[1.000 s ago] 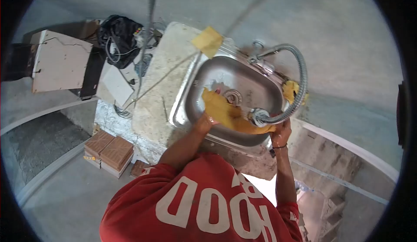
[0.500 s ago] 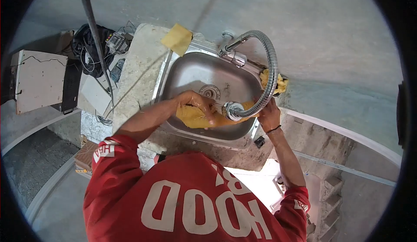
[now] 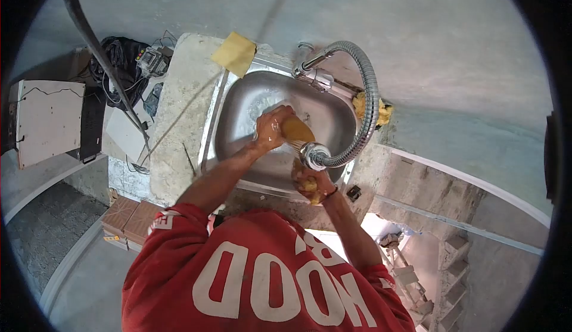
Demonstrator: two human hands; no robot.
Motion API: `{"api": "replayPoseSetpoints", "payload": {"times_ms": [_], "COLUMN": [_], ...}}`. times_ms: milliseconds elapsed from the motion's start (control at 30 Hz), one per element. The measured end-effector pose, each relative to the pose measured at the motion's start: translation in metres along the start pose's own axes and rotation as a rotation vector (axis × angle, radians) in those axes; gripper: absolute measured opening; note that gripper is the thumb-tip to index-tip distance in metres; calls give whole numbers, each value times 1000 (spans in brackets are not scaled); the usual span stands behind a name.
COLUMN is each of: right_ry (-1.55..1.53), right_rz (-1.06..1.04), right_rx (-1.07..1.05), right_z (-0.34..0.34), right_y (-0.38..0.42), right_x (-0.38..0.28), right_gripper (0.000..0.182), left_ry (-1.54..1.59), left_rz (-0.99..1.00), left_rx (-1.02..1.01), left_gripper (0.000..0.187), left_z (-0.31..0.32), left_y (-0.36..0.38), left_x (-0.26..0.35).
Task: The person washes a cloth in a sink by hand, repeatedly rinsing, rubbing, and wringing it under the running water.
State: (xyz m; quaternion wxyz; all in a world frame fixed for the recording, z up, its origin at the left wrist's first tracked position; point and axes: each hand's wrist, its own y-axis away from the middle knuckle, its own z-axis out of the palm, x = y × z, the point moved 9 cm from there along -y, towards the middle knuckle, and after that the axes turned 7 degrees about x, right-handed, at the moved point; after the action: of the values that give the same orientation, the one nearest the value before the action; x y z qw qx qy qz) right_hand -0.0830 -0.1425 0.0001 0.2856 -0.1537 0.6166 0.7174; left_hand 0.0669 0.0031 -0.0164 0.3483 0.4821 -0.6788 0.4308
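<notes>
My left hand point(image 3: 274, 127) is closed around a wet yellow cloth point(image 3: 298, 131), held over the basin of the steel sink point(image 3: 238, 103). The chrome spray head point(image 3: 314, 155) of the faucet hangs just in front of the cloth and hides part of it. Below the spray head, my right hand point(image 3: 316, 182) is closed too, with bunched yellow cloth point(image 3: 308, 185) showing between its fingers. Whether both yellow parts are one cloth is hidden behind the spray head. Water wets the bottom of the basin, and my left hand glistens.
A coiled flexible hose point(image 3: 370, 88) arches from the wall faucet point(image 3: 320, 79). A yellow square sheet point(image 3: 234, 54) lies at the sink's back left corner, crumpled yellow material point(image 3: 381, 110) at its right. To the left are cables, a black bag point(image 3: 116, 58) and a white panel point(image 3: 50, 120).
The yellow cloth was stretched out sideways between my hands and is now bunched up. My right hand has moved left and nearer my body; the left has shifted up slightly. The view has shifted a little.
</notes>
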Motion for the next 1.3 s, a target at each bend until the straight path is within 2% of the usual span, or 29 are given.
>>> {"api": "replayPoseSetpoints", "payload": {"times_ms": [33,67,100,133,167,200,233,267,300,333,400,500,533,600,667,700,733,767,800,833,900,933,967,1000,1033,1100,1167,1233,1300], "right_ry": [-395,-789,-790,-926,-1061,-1061,-994,-922,-919,-928,-948,-908,-907,-626,-588,-547,-545,-202,141,141,613,610,827,1042,1041,1381,1480,1576,1646], "right_rz": [139,276,273,329,385,385,232,85,86,120,167,330,330,273,241,210,210,81,-49,-49,-335,-337,-545,-754,-754,-656,-665,-683,-795], "right_rx": [-233,-468,-469,-623,-779,-783,-646,-510,-518,-374,-184,-319,-319,-73,-181,-292,-292,-151,-12,-14,11,17,68,121,128,193,200,204,271], "right_z": [29,54,57,70,80,87,84,79,87,87,74,80,83,67,67,71,64,41,21,22,25,21,23,27,23,14,3,-6,-15], "right_y": [-3,-1,-12,-17,-19,-28,-46,-57,-53,-50,-56,-56,-53,-50,-32,-22,-16,-15,-12,0,31,40,56,71,76,79,79,75,77], "right_x": [8,5,9,4,-4,-12,-25,-37,-51,-61,-63,-59,-59,-42,-26,-19,-7,3,2,-6,-48,-53,-70,-80,-79,-68,-55,-45,-50], "right_gripper": [30,29,29,28,28,28,29,30,30,30,33,36,36,40,39,37,37,40,44,44,50,50,54,57,57,57,55,53,49], "left_ry": [2,58,113,126,123,233,343,339,171,3,43,97,-5,-103,-640,-639,-514,-386,-172,-174,303,795,797,1210,1625,1698,1500,1380,1512], "left_rz": [1,-131,-263,-387,-383,-592,-801,-800,-747,-693,-659,-536,-423,-308,-487,-486,-565,-644,-384,-384,-299,-543,-542,-705,-863,-916,-1197,-1206,-1274], "left_rx": [-3,113,231,306,306,365,425,429,363,295,269,257,235,209,-80,-78,-176,-275,-222,-221,-156,-200,-207,-241,-268,-232,-221,-205,-199], "left_gripper": [49,45,43,42,42,44,45,45,45,46,45,46,54,63,69,69,73,77,80,80,76,72,72,71,70,61,57,64,75], "left_z": [6,3,-1,2,10,22,23,17,0,-8,-14,0,4,8,3,-4,0,4,34,26,16,36,37,36,36,43,72,77,83], "left_y": [3,7,13,26,26,39,47,49,40,37,40,52,51,51,55,49,51,55,60,54,33,36,37,40,39,31,44,45,49], "left_x": [4,-2,-9,-22,-28,-58,-70,-66,-46,-37,-34,-57,-59,-51,-36,-28,-32,-34,-61,-49,-8,-18,-23,-16,-1,12,-7,-11,-9]}}
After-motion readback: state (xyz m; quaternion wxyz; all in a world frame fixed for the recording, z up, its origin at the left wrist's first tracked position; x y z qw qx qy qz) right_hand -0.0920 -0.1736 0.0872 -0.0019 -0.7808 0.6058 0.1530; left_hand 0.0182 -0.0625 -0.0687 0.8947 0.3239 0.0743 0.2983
